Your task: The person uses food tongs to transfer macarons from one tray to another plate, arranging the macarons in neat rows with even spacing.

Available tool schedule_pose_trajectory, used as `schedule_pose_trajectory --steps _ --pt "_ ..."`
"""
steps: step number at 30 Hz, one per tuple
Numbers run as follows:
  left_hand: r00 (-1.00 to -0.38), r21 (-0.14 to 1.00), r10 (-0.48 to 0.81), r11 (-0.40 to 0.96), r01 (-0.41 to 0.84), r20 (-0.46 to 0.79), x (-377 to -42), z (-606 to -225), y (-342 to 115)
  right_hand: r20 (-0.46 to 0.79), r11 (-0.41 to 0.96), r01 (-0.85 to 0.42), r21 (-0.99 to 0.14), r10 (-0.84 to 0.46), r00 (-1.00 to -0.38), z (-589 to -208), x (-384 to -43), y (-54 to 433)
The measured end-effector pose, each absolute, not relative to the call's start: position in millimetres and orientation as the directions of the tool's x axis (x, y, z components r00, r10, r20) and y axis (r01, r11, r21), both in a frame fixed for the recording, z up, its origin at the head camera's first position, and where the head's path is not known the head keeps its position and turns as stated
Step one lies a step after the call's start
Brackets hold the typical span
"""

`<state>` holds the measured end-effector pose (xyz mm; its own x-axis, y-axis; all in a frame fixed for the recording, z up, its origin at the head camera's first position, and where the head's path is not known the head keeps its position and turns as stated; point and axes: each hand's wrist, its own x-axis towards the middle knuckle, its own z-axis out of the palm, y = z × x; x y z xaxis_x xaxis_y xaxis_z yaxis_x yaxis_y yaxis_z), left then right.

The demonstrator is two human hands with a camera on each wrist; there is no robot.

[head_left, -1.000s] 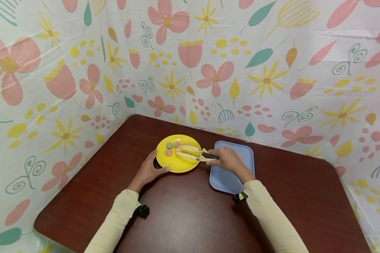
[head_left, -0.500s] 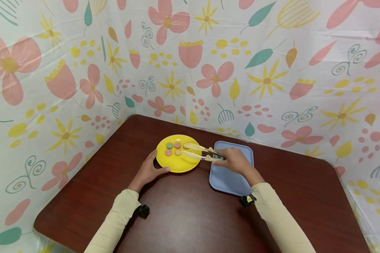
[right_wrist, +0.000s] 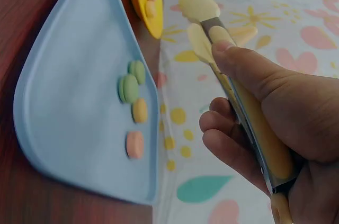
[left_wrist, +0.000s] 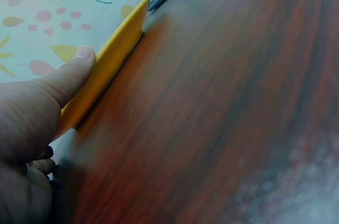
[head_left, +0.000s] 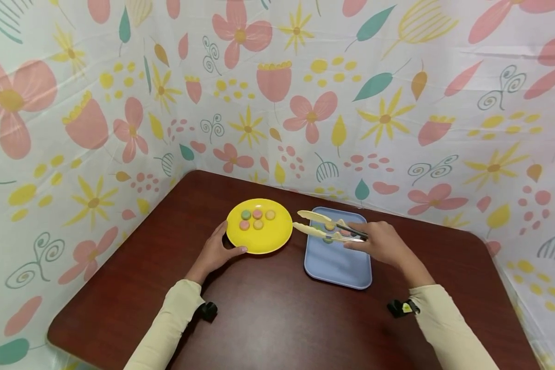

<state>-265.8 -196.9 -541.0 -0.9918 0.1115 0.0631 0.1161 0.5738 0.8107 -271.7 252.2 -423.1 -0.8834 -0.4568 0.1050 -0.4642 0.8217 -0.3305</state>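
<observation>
My left hand (head_left: pixel 215 251) grips the rim of a yellow plate (head_left: pixel 263 242), its thumb on the near edge and fingers at the left side; the thumb (left_wrist: pixel 74 78) also shows on the rim in the left wrist view. Several small macarons (head_left: pixel 257 214), green, pink and tan, sit on the plate's far half. My right hand (head_left: pixel 386 246) holds cream-tipped metal tongs (head_left: pixel 335 231) over a blue tray (head_left: pixel 337 270). The tong tips are apart with nothing between them. In the right wrist view, green macarons (right_wrist: pixel 128 88), a yellow macaron (right_wrist: pixel 140 110) and a pinkish-orange macaron (right_wrist: pixel 135 144) lie on the tray.
Plate and tray stand side by side with a narrow gap on a dark brown table (head_left: pixel 268 308). A floral-patterned sheet (head_left: pixel 305 103) hangs behind the table's back edge and along its left side.
The tongs have opened and left a tan macaron on the yellow plate. My right hand has carried them rightward, away from the plate to over the tray. My left hand keeps its place.
</observation>
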Motion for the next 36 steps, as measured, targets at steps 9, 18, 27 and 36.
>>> schedule_pose_trajectory --steps 9,18,27,36 --pt "-0.992 0.802 0.106 0.585 0.120 0.072 -266 -541 -200 0.080 0.857 -0.385 -0.342 -0.381 -0.921 -417 -255 284" --pt "-0.993 0.795 0.105 0.597 0.109 0.057 -266 -542 -199 0.058 0.867 -0.357 -0.349 -0.360 -0.931 -430 -249 301" --pt "-0.992 0.799 0.106 0.590 0.115 0.065 -266 -543 -198 0.053 0.875 -0.329 -0.354 -0.333 -0.942 -449 -245 311" --pt "-0.993 0.802 0.105 0.588 0.107 0.056 -266 -543 -196 0.040 0.888 -0.310 -0.340 -0.315 -0.948 -460 -244 318"
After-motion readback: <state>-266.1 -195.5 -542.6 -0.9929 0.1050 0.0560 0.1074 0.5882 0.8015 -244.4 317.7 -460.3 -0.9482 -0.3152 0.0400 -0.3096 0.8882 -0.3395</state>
